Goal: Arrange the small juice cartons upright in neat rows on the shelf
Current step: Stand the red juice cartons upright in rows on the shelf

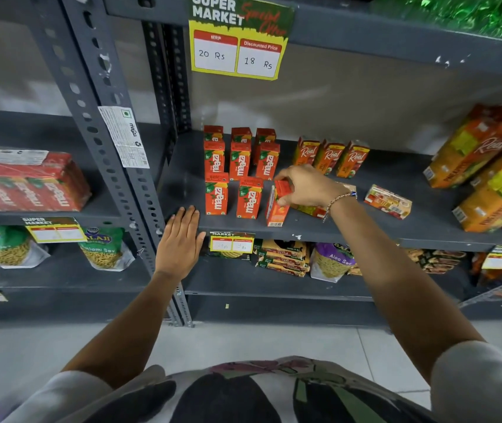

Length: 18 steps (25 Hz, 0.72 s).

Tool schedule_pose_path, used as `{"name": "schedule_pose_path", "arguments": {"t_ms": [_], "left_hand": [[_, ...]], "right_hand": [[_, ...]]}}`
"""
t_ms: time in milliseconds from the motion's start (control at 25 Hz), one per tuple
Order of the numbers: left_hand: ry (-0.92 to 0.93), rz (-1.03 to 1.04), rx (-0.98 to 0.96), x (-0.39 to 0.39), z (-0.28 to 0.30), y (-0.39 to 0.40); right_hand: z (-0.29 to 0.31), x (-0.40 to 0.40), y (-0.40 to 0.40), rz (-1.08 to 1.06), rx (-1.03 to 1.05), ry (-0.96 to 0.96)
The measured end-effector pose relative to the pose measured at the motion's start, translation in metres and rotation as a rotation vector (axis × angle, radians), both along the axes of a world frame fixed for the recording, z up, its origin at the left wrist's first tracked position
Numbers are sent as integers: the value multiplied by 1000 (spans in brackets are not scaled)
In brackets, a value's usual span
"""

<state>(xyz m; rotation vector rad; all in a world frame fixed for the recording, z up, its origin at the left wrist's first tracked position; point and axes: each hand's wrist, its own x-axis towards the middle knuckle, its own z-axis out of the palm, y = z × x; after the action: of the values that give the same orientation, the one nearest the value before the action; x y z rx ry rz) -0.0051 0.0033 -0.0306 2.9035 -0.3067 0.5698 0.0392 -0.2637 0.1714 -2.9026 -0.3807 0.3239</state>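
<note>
Several small red Maaza cartons (pixel 239 161) stand upright in rows on the grey shelf (pixel 365 230). My right hand (pixel 307 186) grips the top of one more Maaza carton (pixel 277 207), which stands slightly tilted at the right end of the front row. Three small Real cartons (pixel 330 157) stand upright behind my hand. Another Real carton (pixel 387 201) lies on its side to the right, and one more lying carton (pixel 310 210) is partly hidden under my wrist. My left hand (pixel 181 239) rests flat, fingers apart, on the shelf's front edge.
Large Real juice cartons (pixel 481 166) lean at the shelf's right end. A perforated steel upright (pixel 115 154) borders the left. A price sign (pixel 237 53) hangs above. Snack bags (pixel 332 261) fill the lower shelf; a shrink-wrapped Maaza pack (pixel 27 184) lies on the left shelf.
</note>
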Motion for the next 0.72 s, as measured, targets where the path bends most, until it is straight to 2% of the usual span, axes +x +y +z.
{"name": "schedule_pose_path", "arguments": {"t_ms": [200,400,720], "left_hand": [[13,-7,-5,-2,3,1],[36,2,-25,-3,4,-1],[60,10,-38,-4,6,-2]], "right_hand": [[2,5,13,-236,88,11],[-4,10,23,-346,108,3],[-14,9,28,-554,311,0]]}}
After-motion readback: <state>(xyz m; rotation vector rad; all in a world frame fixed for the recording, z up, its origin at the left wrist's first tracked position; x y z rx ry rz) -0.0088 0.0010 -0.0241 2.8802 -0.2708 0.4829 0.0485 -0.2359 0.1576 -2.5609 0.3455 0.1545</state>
